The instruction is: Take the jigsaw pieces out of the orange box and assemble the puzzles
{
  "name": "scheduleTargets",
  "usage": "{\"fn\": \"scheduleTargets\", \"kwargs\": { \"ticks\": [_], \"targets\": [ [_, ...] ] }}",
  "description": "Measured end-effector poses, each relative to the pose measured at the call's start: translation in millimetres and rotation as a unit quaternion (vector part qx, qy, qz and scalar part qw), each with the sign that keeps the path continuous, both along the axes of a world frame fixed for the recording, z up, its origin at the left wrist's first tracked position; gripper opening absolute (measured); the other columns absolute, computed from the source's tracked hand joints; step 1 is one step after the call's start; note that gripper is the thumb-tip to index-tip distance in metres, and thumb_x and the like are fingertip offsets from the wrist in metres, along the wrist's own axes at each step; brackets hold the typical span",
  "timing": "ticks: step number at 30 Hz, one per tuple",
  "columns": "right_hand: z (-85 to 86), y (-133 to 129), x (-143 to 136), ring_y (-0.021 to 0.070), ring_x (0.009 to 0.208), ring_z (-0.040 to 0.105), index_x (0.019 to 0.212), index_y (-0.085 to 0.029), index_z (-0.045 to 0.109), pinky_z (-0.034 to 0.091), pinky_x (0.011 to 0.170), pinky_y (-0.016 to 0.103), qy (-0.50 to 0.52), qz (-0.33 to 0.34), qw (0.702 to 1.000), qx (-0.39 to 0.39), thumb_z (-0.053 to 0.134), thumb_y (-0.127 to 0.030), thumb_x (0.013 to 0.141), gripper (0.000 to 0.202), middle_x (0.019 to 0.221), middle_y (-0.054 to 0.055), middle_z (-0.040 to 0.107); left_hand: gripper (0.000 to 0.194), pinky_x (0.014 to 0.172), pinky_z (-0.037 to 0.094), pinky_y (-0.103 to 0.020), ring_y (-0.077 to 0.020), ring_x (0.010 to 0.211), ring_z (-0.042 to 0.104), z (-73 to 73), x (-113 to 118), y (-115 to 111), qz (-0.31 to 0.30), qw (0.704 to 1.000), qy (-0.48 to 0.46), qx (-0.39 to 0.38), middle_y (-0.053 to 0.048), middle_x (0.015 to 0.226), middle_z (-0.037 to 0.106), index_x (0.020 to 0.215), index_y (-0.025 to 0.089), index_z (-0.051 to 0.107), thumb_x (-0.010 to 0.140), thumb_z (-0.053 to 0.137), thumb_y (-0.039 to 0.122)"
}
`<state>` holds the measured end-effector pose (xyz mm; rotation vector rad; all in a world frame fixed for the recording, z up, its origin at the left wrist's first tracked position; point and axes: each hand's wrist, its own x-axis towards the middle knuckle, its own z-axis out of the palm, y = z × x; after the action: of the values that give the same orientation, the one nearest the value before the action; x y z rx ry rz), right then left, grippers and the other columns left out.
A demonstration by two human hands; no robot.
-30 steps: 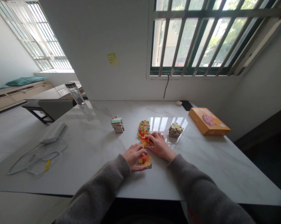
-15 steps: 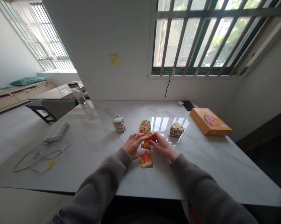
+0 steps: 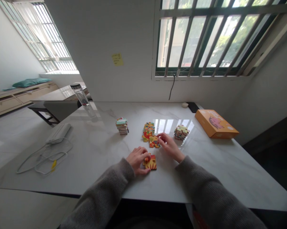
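Observation:
My left hand (image 3: 138, 159) is curled around the left side of a yellow and red puzzle piece (image 3: 153, 163) near the front of the table, fingers on its upper left and thumb at its lower edge. Farther up, my right hand (image 3: 169, 146) pinches the right edge of another colourful puzzle piece (image 3: 153, 141). That piece lies against the near end of an overlapping row of puzzle pieces (image 3: 148, 127). One stack of puzzle pieces (image 3: 122, 126) stands to the left of the row, and a second stack of puzzle pieces (image 3: 181, 133) stands just beyond my right hand.
An orange box (image 3: 216, 124) lies at the right, with a black phone (image 3: 192, 107) and a small white object (image 3: 184, 105) behind it. On the left are a clear bottle (image 3: 81, 97), a white power bank-like block (image 3: 59, 133) and a looped white cable (image 3: 44, 162) with a yellow tag.
My hands have moved apart. The left has come toward me with the yellow and red piece, now where another piece lay. The right has gone to a different piece at the row's near end.

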<state>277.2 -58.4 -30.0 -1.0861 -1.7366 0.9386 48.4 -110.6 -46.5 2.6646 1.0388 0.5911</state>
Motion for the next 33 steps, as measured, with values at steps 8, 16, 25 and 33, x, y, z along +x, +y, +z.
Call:
{"fn": "scheduleTargets", "kwargs": {
  "ticks": [8,16,25,33],
  "targets": [
    [-6.3,8,10,0.0176,0.073,0.055,0.1,-0.02,0.062,0.044,0.07,0.031,-0.13,-0.044,0.985,0.101,0.05,-0.03,0.095,0.017,0.08,0.003,0.064,0.04,0.089,0.041,-0.042,-0.0274,0.1,0.051,-2.3,0,3,0.0,0.999,0.031,-0.018,-0.006,0.106,0.059,0.093,0.022,0.06,0.063,0.08,0.04],
    [-17.2,9,12,0.0298,0.108,0.054,0.125,-0.024,0.057,0.041,0.09,0.043,-0.353,-0.07,0.921,0.148,0.072,-0.036,0.083,0.046,0.111,0.01,0.06,0.049,0.091,0.042,-0.043,-0.0286,0.103,0.052,-3.5,0,1,-0.003,1.0,0.002,-0.025,-0.008,0.112,0.057,0.102,0.022,0.058,0.063,0.08,0.042],
    [-15.3,7,10,0.0297,0.11,0.053,0.124,-0.024,0.055,0.043,0.088,0.041,-0.363,-0.051,0.916,0.165,0.074,-0.03,0.083,0.045,0.112,0.01,0.06,0.018,0.086,0.047,-0.039,-0.0217,0.089,0.058,18.0,1,31,0.032,0.993,-0.11,-0.004,-0.006,0.096,0.061,0.101,0.02,0.055,0.086,0.057,0.028],
    [-16.8,7,5,0.0182,0.074,0.057,0.1,-0.022,0.055,0.043,0.072,0.032,-0.213,-0.046,0.97,0.107,0.059,-0.025,0.09,0.011,0.081,0.0,0.063,0.052,0.097,0.045,-0.044,-0.029,0.112,0.053,21.6,21,63,0.042,0.995,-0.054,0.07,-0.01,0.123,0.059,0.13,0.021,0.049,0.081,0.066,0.027]
  ]
}}
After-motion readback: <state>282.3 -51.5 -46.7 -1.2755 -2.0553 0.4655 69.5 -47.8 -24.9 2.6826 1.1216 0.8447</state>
